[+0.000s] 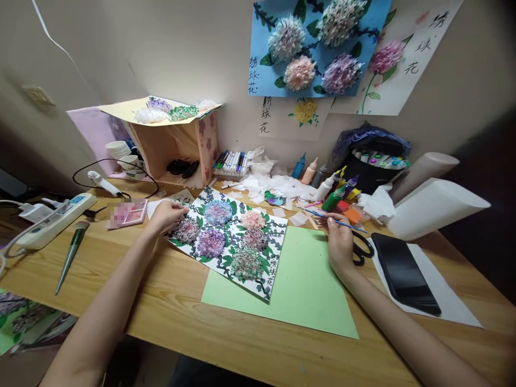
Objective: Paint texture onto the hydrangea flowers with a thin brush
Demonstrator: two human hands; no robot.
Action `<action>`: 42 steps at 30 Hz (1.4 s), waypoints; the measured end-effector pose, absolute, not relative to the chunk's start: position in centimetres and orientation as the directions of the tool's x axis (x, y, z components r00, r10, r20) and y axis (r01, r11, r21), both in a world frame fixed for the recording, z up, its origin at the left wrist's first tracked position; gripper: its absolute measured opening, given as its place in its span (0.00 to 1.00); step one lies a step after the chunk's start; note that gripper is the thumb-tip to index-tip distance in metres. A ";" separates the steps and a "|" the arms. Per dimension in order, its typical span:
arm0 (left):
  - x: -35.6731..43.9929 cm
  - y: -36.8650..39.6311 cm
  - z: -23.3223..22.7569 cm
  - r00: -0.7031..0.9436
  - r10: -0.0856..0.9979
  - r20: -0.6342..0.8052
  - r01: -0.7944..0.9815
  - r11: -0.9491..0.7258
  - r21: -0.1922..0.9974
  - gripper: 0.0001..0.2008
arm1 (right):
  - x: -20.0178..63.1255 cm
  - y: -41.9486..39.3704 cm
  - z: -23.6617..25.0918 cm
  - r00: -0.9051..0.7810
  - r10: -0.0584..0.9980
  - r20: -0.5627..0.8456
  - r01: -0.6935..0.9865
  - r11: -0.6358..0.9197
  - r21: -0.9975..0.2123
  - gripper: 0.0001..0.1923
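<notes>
My left hand (pixel 168 214) pinches the upper left edge of a white flower picture (pixel 234 239), which carries several raised fluffy blossoms and painted green leaves. The picture lies slanted, its right part overlapping a sheet of light green paper (pixel 310 285). Between the fingers of my right hand (pixel 339 242) is a thin blue paintbrush (pixel 342 221), held above the right edge of the green sheet. Black-handled scissors (pixel 363 251) lie just right of that hand, partly hidden by it. Beyond the picture sits a small paint-smeared palette (pixel 274 198).
Paint bottles (pixel 332 196), crumpled white tissue (pixel 262 185) and a marker set (pixel 231 163) line the wall. A phone (pixel 405 274) lies at right, near a paper roll (pixel 435 209). At left are a power strip (pixel 60 223), a makeup brush (pixel 71 255) and a cardboard box (pixel 165 145).
</notes>
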State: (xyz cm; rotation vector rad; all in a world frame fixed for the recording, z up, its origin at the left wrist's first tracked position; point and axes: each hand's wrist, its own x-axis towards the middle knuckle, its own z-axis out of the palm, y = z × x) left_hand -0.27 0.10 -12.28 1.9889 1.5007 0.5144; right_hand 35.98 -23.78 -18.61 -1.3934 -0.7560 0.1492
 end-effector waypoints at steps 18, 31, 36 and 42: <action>9.6 -20.0 -14.7 0.910 -0.266 0.317 -0.193 -0.951 -0.243 0.14 | 37.0 -17.8 -17.8 0.545 0.593 0.593 0.612 0.201 -0.765 0.14; 9.5 -18.9 -15.2 0.865 -0.198 0.460 -0.180 -0.980 -0.082 0.07 | 36.4 -17.9 -18.6 0.417 0.678 0.605 0.697 0.189 -0.692 0.10; 9.4 -18.5 -15.4 0.839 -0.163 0.518 -0.172 -0.985 -0.032 0.07 | 36.7 -17.7 -18.9 0.455 0.664 0.593 0.700 0.145 -0.699 0.10; 10.0 -18.4 -15.8 0.846 -0.173 0.505 -0.172 -0.984 -0.049 0.08 | 36.7 -17.7 -19.0 0.463 0.667 0.583 0.676 0.159 -0.719 0.10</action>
